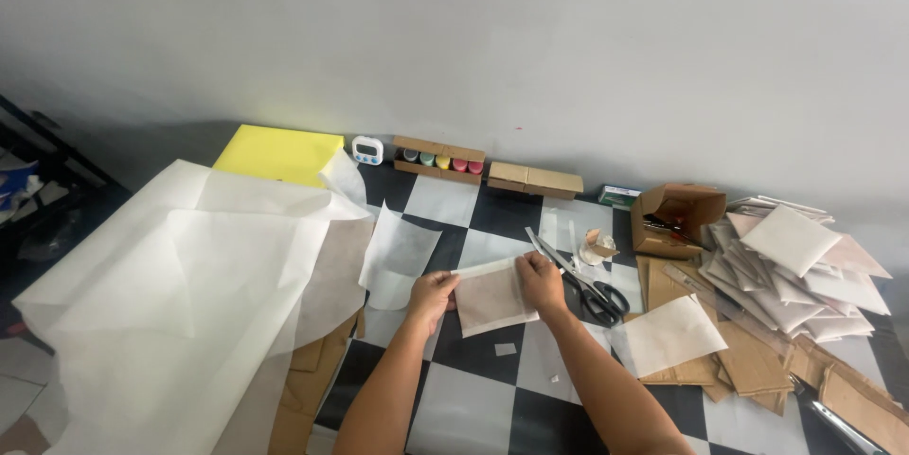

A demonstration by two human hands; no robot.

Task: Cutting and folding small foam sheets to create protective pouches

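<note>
Translucent paper pouch (490, 296) lay flat on the checkered surface (473, 398), pinned between my hands: left hand (432, 296) gripped its 9 o'clock edge, right hand (542, 283) pinched the 3 o'clock edge. Risk noted: thin paper could crease or tear if my hands pulled unevenly, and its flap might skew. Black-handled scissors (595, 292) sat just beside my right hand at 3 o'clock, blades close enough to snag. Loose white sheets (180, 285) crowded 9 o'clock; a finished pouch pile (800, 266) and cardboard pieces (748, 360) filled 3 o'clock. Small paper scraps (505, 349) lay at 6 o'clock.
</note>
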